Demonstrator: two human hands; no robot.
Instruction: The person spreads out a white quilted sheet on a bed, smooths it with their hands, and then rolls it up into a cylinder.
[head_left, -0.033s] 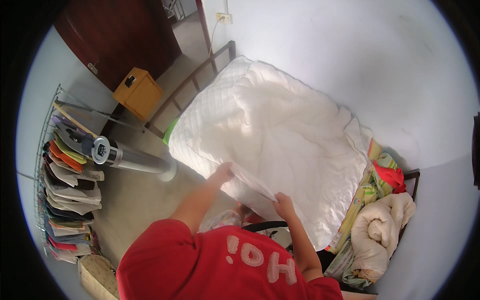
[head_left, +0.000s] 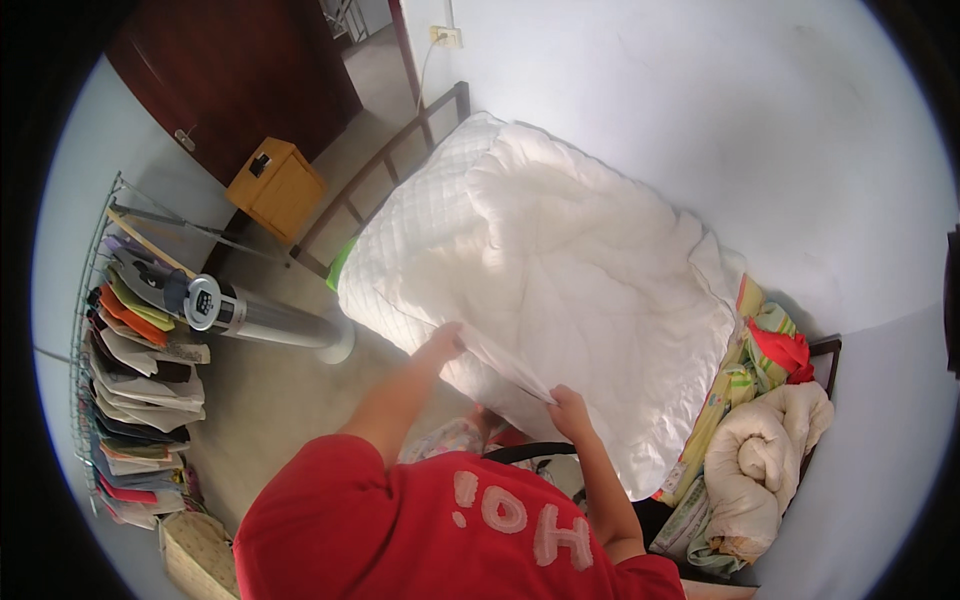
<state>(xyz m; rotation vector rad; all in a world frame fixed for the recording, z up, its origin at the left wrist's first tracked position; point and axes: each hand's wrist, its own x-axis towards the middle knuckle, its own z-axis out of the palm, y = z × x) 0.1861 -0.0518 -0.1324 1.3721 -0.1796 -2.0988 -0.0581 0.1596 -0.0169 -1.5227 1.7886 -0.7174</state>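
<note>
A white quilt (head_left: pixel 600 290) lies rumpled over a white quilted mattress pad (head_left: pixel 400 240) on the bed. At the quilt's near edge, my left hand (head_left: pixel 447 342) is closed on the cloth. My right hand (head_left: pixel 567 412) pinches the same edge further right and nearer to me. Between the two hands the edge is drawn into a taut, slightly lifted fold. Part of my left fingers is hidden behind the hand.
Beyond the bed's metal headboard (head_left: pixel 385 165) stands a wooden cabinet (head_left: pixel 277 190). A silver tower fan (head_left: pixel 270 318) and a rack of hanging clothes (head_left: pixel 145 380) are on the left. A rolled cream quilt (head_left: pixel 760 460) and folded bedding (head_left: pixel 705 425) lie at the right end.
</note>
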